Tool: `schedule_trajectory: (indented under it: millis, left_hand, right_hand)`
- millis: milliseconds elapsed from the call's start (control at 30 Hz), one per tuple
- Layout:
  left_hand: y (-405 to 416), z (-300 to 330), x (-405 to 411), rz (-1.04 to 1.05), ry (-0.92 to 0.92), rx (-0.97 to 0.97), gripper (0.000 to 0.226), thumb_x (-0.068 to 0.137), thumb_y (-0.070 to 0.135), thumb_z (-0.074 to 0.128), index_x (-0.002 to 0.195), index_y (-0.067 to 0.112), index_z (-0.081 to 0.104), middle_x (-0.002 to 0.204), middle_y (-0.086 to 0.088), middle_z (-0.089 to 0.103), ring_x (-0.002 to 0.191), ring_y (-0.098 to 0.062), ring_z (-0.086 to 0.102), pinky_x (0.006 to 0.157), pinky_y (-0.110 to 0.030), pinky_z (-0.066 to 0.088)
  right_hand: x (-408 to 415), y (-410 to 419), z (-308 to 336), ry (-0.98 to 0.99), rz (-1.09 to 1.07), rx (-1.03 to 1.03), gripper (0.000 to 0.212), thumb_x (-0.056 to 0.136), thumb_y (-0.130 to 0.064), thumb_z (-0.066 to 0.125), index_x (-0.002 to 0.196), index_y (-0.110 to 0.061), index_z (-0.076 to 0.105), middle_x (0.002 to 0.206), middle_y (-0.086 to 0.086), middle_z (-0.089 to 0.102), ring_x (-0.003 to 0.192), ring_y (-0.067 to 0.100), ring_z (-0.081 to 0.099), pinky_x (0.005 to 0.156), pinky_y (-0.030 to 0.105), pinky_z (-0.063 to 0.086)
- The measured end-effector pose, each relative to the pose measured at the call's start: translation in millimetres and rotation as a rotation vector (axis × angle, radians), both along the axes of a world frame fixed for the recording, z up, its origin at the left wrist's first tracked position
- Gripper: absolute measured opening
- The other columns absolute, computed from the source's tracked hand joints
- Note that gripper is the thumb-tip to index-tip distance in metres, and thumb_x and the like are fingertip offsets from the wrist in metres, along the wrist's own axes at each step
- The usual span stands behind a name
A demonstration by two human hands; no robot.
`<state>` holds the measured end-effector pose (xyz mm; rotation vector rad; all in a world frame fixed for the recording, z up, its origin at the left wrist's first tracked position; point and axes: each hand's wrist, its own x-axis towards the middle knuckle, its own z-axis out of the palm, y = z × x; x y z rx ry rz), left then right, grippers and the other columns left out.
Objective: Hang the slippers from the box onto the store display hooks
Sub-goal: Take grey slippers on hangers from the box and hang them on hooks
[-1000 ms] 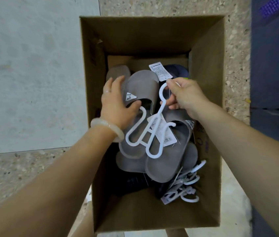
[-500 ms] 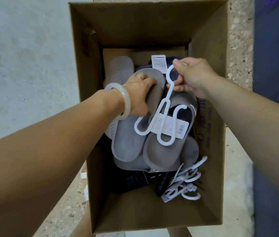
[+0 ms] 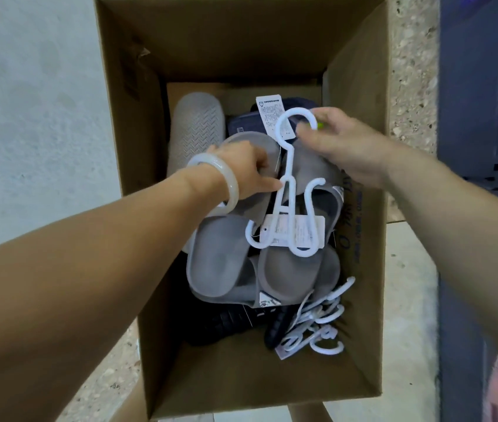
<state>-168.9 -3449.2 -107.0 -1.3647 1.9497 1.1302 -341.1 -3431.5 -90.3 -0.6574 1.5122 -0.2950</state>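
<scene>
The box (image 3: 360, 184) stands open on the floor, holding several slippers. A grey pair (image 3: 260, 266) lies uppermost near the middle, clipped to a white hanger (image 3: 287, 190).

Right hand (image 3: 345, 147): fingers curled round the hook end of the hanger, at the far end of the pair. Left hand (image 3: 247, 172): fingers curled over the strap of the left grey slipper, beside the hanger stem.

Governing relation: the hanger's long axis runs from the hook, far from the person, down to the two clips, nearer the person. The slippers hang below the right-hand grip along this same axis. The right hand is nearer the hook; the left hand is nearer the slipper bodies.

Judgement: the step in hand is lifting the pair out of the box. The lift should follow the hanger axis, hook leading, with the left hand steadying the pair.

Loose hangers (image 3: 318, 324) lie at the near right corner of the box, apart from the pair. No display hooks are in view.
</scene>
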Motion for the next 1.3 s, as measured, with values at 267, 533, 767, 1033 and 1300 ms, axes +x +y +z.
schedule_trajectory:
  millis: [267, 533, 767, 1033, 1300]
  left_hand:
    - [-10, 23, 5, 0.153, 0.045, 0.148, 0.022, 0.08, 0.037, 0.067, 0.086, 0.016, 0.065, 0.084, -0.001, 0.063, 0.085, -0.021, 0.056, 0.073, -0.03, 0.041]
    - [-12, 31, -5, -0.054, -0.089, 0.122, 0.038, 0.081, 0.038, 0.064, 0.111, 0.015, 0.064, 0.105, -0.002, 0.066, 0.099, -0.025, 0.059, 0.091, -0.037, 0.046]
    - [-4, 20, 2, 0.236, -0.039, 0.063, 0.027, 0.086, 0.038, 0.058, 0.093, 0.013, 0.063, 0.091, -0.005, 0.061, 0.08, -0.021, 0.055, 0.069, -0.029, 0.04]
    - [3, 35, 24, 0.372, 0.103, 0.081, 0.029, 0.088, 0.04, 0.056, 0.11, 0.022, 0.063, 0.101, 0.0, 0.064, 0.097, -0.019, 0.058, 0.086, -0.03, 0.04]
    - [25, 54, 23, -0.156, 0.166, -0.096, 0.024, 0.086, 0.049, 0.05, 0.078, 0.027, 0.056, 0.083, 0.007, 0.058, 0.093, -0.018, 0.052, 0.09, -0.034, 0.031]
  right_hand:
    - [-14, 23, -1, 0.331, 0.608, -0.069, 0.094, 0.066, -0.007, 0.079, 0.143, -0.025, 0.028, 0.143, 0.005, 0.033, 0.128, 0.021, 0.038, 0.097, 0.026, 0.037]
    - [-17, 24, 2, 0.269, 0.47, -0.051, 0.078, 0.067, -0.009, 0.08, 0.133, -0.025, 0.042, 0.12, -0.002, 0.052, 0.115, 0.02, 0.052, 0.095, 0.033, 0.045]
    - [-10, 32, 15, 0.414, 0.582, -0.138, 0.093, 0.066, -0.009, 0.078, 0.142, -0.027, 0.028, 0.142, 0.001, 0.035, 0.126, 0.02, 0.041, 0.1, 0.027, 0.037]
    - [0, 55, 38, 0.1, 0.481, -0.054, 0.118, 0.058, -0.029, 0.085, 0.146, -0.032, 0.007, 0.146, -0.002, 0.031, 0.127, 0.005, 0.029, 0.1, 0.02, 0.027]
    - [24, 17, 46, 0.089, -0.141, -0.075, 0.01, 0.092, -0.032, 0.055, 0.091, -0.024, 0.06, 0.084, -0.002, 0.068, 0.085, 0.011, 0.063, 0.086, 0.028, 0.046]
